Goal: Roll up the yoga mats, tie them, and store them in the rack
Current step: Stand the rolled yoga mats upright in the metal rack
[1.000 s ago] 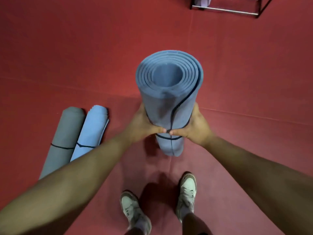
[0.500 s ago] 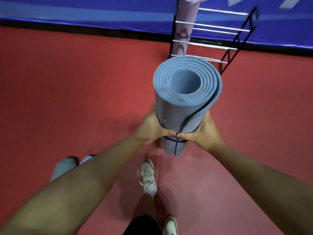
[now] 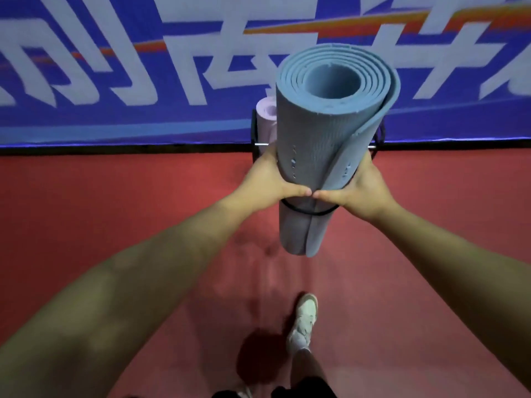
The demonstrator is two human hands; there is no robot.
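Red flooring (image 3: 115,225) underfoot, met at twelve o'clock by a blue banner (image 3: 120,116) printed with big white characters and orange streaks. Holding a rolled blue yoga mat (image 3: 324,139) upright just right of centre, clear of the floor, with the open spiral end tipped toward the camera. Clamped on its lower half from both sides: left hand (image 3: 268,182) at nine o'clock of the roll, right hand (image 3: 363,188) at three o'clock. Fingers wrapped round the back and out of sight, thumbs (image 3: 296,192) laid across the front with tips touching or very nearly so. Cinched by a thin black tie (image 3: 298,210) just below the thumbs. Loose along the right edge, the roll's outer flap.

Behind the roll, at twelve o'clock from the hands and mostly hidden, a black rack (image 3: 253,124). Seen only as a dark upright on the left, a bit of frame on the right and short ends of a metal bar (image 3: 262,144). Standing upright at the rack's left side, a lilac rolled mat (image 3: 265,119), peeking out at ten o'clock of the blue roll.

At six o'clock, one pale shoe (image 3: 305,311) planted forward on the floor, and black shorts (image 3: 304,390) at the bottom edge.
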